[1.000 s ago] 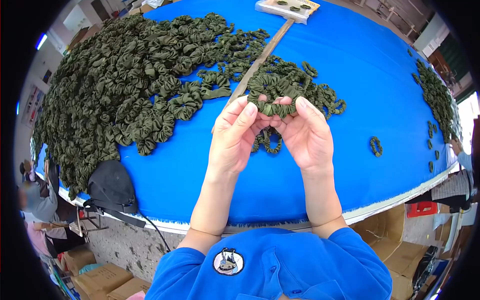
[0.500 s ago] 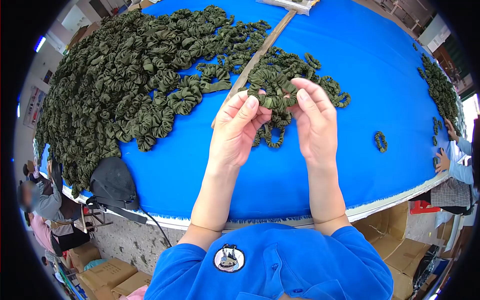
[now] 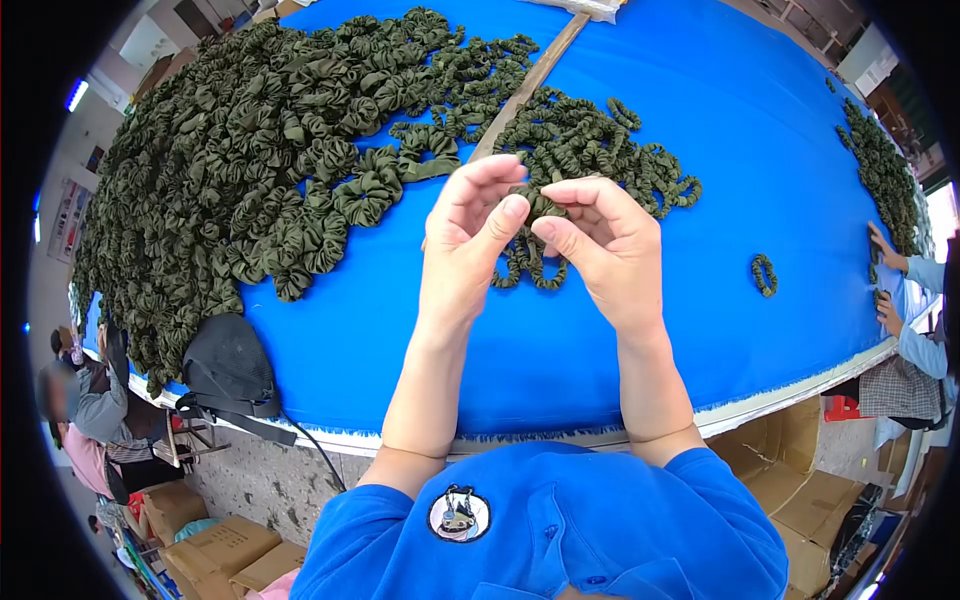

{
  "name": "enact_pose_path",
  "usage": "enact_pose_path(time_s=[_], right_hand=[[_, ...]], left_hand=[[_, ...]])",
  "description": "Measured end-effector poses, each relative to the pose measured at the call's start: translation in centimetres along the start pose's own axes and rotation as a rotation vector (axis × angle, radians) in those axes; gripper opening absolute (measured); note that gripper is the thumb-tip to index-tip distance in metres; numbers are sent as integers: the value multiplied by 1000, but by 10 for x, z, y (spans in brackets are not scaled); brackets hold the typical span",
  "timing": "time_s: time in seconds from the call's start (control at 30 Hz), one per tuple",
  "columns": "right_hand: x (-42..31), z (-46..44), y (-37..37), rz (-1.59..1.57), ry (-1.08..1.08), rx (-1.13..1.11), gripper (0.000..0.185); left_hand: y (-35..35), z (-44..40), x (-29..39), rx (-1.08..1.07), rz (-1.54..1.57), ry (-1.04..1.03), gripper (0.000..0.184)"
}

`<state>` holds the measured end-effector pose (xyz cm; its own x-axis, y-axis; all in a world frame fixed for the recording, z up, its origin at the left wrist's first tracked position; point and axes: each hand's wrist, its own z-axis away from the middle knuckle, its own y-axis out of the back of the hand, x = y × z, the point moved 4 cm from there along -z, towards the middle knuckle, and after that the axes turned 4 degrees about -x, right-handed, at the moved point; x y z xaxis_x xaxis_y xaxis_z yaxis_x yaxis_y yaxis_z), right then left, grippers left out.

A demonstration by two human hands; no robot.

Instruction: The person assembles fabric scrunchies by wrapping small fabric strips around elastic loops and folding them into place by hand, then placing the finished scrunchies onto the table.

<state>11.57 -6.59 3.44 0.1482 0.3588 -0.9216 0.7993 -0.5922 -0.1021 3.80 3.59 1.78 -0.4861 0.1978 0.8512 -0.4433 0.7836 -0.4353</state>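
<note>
Worked above the table (image 3: 350,345), over blue cloth reaching well beyond both grips. Had the big heap of dark green fabric rings (image 3: 250,150) off to the left, the black bag (image 3: 228,362) nearer the body on that same side, and the smaller pile (image 3: 625,155) just beyond, partly behind the fingers. Saw the wooden strip (image 3: 543,68) between the two gatherings, and a co-worker's hand (image 3: 888,314) far to the right (too distant to read its handling). Had one lone ring (image 3: 764,275) to the right too, well apart.

Brought the left grip (image 3: 462,240) and right grip (image 3: 612,245) closer together and bunched the held ring (image 3: 537,206) between them, in front of the smaller pile. Turned an open loop, a moment earlier, into a compact bundle, and so hid most of its outline. Pinched the fabric between right thumb and fingertips. Had the left thumb at its other side, left fingers loosely curled; could not tell whether pinching or merely steadying.
</note>
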Motion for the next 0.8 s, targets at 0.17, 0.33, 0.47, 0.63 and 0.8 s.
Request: enact_pose_path(time_s=[0.17, 0.33, 0.47, 0.63, 0.8], right_hand=[[3, 0, 4, -219, -198, -43, 20], [3, 0, 0, -23, -85, -28, 18], [2, 0, -1, 46, -51, -20, 17], [3, 3, -4, 39, -53, -9, 12], [8, 3, -2, -109, -72, 10, 5]], left_hand=[[-1, 3, 5, -111, -99, -36, 10], [1, 6, -4, -103, -99, 1, 8], [3, 6, -9, -91, 93, 94, 8], [6, 7, -6, -94, 402, 167, 9], [12, 6, -1, -83, 594, 132, 9]])
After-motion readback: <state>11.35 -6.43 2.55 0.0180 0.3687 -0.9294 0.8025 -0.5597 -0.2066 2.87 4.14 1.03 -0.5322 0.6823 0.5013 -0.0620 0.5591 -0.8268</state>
